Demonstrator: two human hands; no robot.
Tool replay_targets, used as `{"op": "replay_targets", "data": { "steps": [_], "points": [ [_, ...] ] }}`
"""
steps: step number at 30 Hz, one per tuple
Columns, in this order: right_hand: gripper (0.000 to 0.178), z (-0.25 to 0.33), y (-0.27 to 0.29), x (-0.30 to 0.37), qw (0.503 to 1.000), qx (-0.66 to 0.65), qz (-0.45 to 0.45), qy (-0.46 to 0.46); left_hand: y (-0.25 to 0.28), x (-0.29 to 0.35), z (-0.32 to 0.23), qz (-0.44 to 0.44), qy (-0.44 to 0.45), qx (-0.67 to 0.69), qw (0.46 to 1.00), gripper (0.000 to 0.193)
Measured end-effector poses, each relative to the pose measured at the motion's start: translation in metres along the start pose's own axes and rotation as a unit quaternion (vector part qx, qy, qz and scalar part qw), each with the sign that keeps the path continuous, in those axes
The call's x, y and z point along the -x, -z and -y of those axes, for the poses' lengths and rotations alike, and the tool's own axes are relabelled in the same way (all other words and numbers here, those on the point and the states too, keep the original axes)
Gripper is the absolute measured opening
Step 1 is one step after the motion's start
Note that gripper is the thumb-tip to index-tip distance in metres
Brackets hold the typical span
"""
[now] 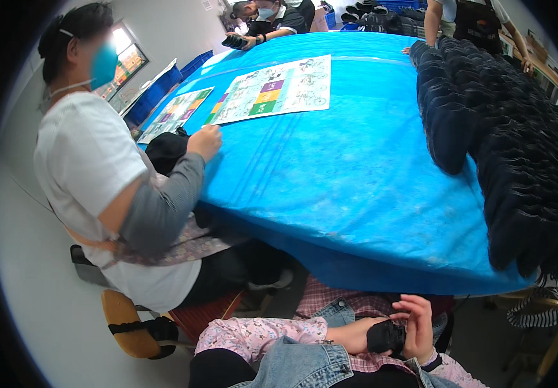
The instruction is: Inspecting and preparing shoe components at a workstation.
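Observation:
My left hand (356,335) lies low in front of me, below the table's near edge, its forearm in a pink floral sleeve. A small black piece (385,337) sits at that wrist or hand; whether it is worn or held I cannot tell, and it hides the left fingers. Right beside it is my right hand (418,326), fingers raised, slightly bent and apart, with a dark band at its wrist. The palm side faces the black piece and seems to touch it. Both hands are over my lap, off the blue-covered table (356,187).
Rows of dark padded pieces (518,149) are heaped along the table's right side. Two printed sheets (275,90) lie at the far left. A masked co-worker (91,168) sits close on my left, one hand over dark material (164,152). Others work at the far side.

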State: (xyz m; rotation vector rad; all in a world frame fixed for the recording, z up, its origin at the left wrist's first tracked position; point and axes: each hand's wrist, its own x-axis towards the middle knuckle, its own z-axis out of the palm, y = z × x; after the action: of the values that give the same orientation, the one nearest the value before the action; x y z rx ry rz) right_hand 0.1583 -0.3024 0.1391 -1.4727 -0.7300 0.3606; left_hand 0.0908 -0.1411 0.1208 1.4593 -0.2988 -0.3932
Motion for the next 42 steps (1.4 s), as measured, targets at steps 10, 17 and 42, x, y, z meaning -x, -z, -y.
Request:
{"op": "replay_targets", "data": {
  "steps": [10,17,42],
  "points": [
    [0.058,-0.018,0.015,0.033,0.917,0.346,0.075,0.182,0.002,-0.003,0.001,0.035,0.051,0.018,0.998,0.032],
    [0.055,-0.032,0.024,0.042,0.902,0.370,0.097,0.200,0.004,-0.007,0.009,0.061,0.043,-0.057,0.996,0.035],
    [0.032,-0.048,0.041,0.044,0.922,-0.038,0.200,-0.329,0.017,-0.011,0.008,-0.066,-0.086,-0.064,0.992,0.048]
  ]
}}
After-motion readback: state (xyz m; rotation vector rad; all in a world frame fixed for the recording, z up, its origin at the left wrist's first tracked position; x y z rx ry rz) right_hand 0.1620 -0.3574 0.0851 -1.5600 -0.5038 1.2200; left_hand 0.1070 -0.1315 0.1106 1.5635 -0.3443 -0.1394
